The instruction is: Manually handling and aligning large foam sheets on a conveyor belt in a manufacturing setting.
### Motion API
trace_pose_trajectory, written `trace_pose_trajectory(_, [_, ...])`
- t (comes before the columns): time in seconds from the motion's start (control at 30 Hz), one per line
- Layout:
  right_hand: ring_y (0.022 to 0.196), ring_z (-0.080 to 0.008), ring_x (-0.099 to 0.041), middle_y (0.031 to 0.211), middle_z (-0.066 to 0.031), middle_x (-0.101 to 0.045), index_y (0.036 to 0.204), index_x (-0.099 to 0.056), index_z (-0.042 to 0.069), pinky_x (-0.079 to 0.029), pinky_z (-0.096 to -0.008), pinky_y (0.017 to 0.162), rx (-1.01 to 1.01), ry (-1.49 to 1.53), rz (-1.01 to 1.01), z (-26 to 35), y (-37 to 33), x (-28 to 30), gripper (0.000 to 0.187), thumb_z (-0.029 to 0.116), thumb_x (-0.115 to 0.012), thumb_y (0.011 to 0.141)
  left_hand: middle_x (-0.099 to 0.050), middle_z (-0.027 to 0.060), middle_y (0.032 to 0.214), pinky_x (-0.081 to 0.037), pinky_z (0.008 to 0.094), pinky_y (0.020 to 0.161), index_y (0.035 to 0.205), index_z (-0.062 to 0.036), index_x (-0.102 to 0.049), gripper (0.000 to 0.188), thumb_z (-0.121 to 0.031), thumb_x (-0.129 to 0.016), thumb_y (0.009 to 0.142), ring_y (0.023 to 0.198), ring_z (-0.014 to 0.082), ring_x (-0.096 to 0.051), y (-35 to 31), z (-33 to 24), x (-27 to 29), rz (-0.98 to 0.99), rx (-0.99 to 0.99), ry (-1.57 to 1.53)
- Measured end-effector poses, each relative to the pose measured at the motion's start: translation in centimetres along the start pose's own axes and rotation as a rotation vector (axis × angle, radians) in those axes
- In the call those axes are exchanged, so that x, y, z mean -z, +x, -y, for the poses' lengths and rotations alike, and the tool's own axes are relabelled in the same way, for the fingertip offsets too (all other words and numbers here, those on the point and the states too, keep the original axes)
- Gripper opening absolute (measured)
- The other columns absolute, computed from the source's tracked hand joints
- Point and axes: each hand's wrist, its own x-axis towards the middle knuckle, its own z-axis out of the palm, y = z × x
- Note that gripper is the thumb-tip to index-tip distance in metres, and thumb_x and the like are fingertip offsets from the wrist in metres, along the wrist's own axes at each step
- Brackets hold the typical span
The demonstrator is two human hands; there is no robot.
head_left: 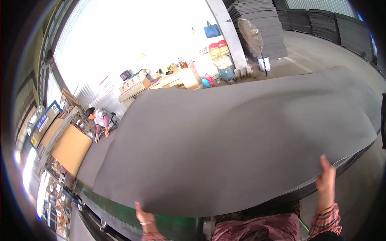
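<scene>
A large, thin, dark grey foam-like sheet spreads before me, its surface bowed in soft waves. My left hand is closed on its near edge at the lower left, thumb on top and fingers hidden underneath. At the near right edge my right hand grips the sheet the same way, thumb laid over the top. Under the sheet's left part shows a green machine bed. Beneath its right end a dark stack edge is partly visible.
A co-worker leans over grey material at the far left, beside a machine with a tan panel. Behind the sheet stand a control console, a desk and a fan. Tall stacked sheets rise at the back.
</scene>
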Motion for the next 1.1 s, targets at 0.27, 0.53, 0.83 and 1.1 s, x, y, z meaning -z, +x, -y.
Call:
trace_pose_trajectory(0.27, [0.066, -0.0045, -0.042, 0.091, 0.0049, -0.048, 0.107, -0.044, 0.013, -0.029, -0.0194, 0.045, -0.484, 0.027, 0.05, -14.0, -9.7, -8.5, 0.032, 0.03, -0.058, 0.083, -0.053, 0.0081, 0.102, -0.048, 0.0366, 0.076, 0.108, 0.0023, -0.048, 0.027, -0.012, -0.05, 0.085, 0.089, 0.0203, -0.055, -15.2, 18.0, -6.9, 0.121, 0.121, 0.434])
trace_pose_trajectory(0.53, [0.091, -0.0207, -0.053, 0.104, -0.0057, -0.054, 0.109, -0.051, 0.007, -0.046, -0.0345, 0.074, -0.308, 0.232, -0.067, -13.8, -4.3, -2.1, 0.042, 0.039, -0.054, 0.082, -0.058, 0.0078, 0.083, -0.044, 0.0298, 0.043, 0.095, -0.0031, -0.053, 0.013, -0.01, -0.051, 0.084, 0.063, 0.0212, -0.059, -8.0, 14.3, -4.3, -0.322, 0.386, -0.093])
trace_pose_trajectory(0.83, [0.059, -0.0158, -0.054, 0.071, -0.0018, -0.057, 0.081, -0.052, 0.01, -0.046, -0.0324, 0.059, -0.306, 0.062, -0.033, -10.5, 3.0, 2.0, 0.019, 0.028, -0.058, 0.082, -0.058, 0.0094, 0.085, -0.05, 0.0356, 0.051, 0.096, -0.001, -0.052, 0.02, -0.016, -0.055, 0.083, 0.067, 0.0242, -0.06, 1.1, 12.3, 2.4, -0.41, 0.226, 0.091])
trace_pose_trajectory(1.1, [0.062, -0.0175, -0.057, 0.07, -0.0043, -0.057, 0.079, -0.049, 0.006, -0.05, -0.0356, 0.061, -0.244, 0.137, 0.196, -11.5, -2.7, -7.3, 0.018, 0.022, -0.058, 0.083, -0.057, 0.0115, 0.088, -0.052, 0.0392, 0.061, 0.099, 0.0053, -0.052, 0.028, -0.018, -0.054, 0.084, 0.072, 0.0257, -0.059, 6.8, 12.7, 6.0, -0.559, -0.029, 0.121])
